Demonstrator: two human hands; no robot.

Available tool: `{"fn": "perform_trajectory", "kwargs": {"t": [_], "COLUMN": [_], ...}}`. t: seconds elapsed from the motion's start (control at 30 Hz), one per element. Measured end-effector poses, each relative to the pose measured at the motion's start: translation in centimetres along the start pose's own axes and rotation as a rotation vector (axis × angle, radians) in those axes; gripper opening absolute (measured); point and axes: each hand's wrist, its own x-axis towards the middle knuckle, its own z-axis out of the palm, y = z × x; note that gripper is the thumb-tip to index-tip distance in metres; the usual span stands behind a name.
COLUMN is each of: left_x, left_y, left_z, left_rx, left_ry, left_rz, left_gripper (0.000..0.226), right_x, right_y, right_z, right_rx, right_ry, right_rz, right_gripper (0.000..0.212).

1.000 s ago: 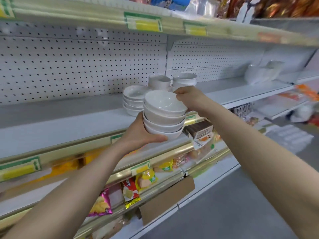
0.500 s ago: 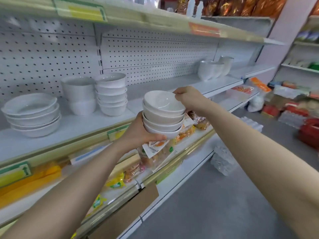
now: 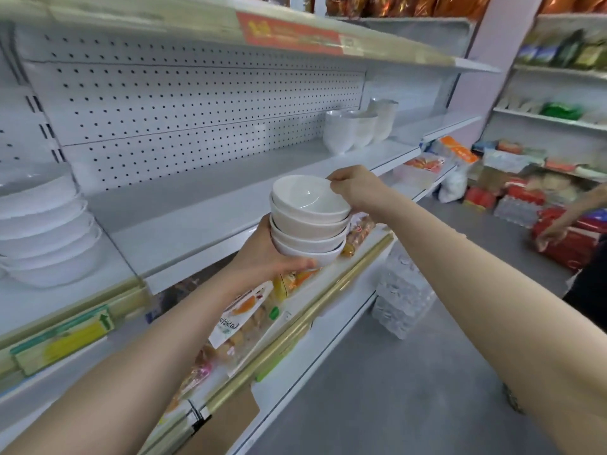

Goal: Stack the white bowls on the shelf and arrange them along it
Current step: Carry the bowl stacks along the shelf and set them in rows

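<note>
I carry a stack of several white bowls [image 3: 308, 221] in the air in front of the white shelf [image 3: 203, 215]. My left hand [image 3: 262, 254] grips the stack from below and on its left side. My right hand [image 3: 354, 188] pinches the rim of the top bowl on its right. A stack of wider white bowls [image 3: 46, 231] stands on the shelf at the far left. Further right along the shelf stand more white bowls and cups [image 3: 358, 128].
Packaged snacks [image 3: 243, 320] fill the lower shelf under my arms. Packs of water bottles [image 3: 402, 297] sit on the grey floor beside the shelving. Another person's hand [image 3: 551, 238] reaches for red packs at the right edge. A pegboard wall [image 3: 197, 116] backs the shelf.
My view and the held stack have shifted right along the shelf. The other bowl stacks slid left, most out of view. Both hands keep the same hold.
</note>
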Motion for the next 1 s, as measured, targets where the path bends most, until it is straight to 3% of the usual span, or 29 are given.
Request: {"fn": "perform_trajectory", "kwargs": {"t": [0.23,0.6,0.73,1.0], "left_x": [10.2,24.9,28.1,36.3], "left_y": [-2.2,-4.1,-5.6,-8.9], "left_z": [0.8,-0.6,-0.5,0.1], "left_rx": [0.044,0.001,0.013,0.062], "left_ry": [-0.013,-0.027,0.042,0.266], "left_rz": [0.027,0.066,0.012,-0.165], "left_gripper": [0.105,0.092,0.106,0.104], "right_x": [8.1,22.1,26.8,38.5], "right_y": [2.1,3.2,4.5,6.3], "right_z": [-2.7,-4.9,-4.7,-5.0], "right_rx": [0.006,0.074,0.082,-0.007], "right_ry": [0.017,0.015,-0.04,-0.198], "right_rz": [0.023,-0.01,-0.013,-0.126], "right_gripper": [0.037,0.03,0.033,0.03]}}
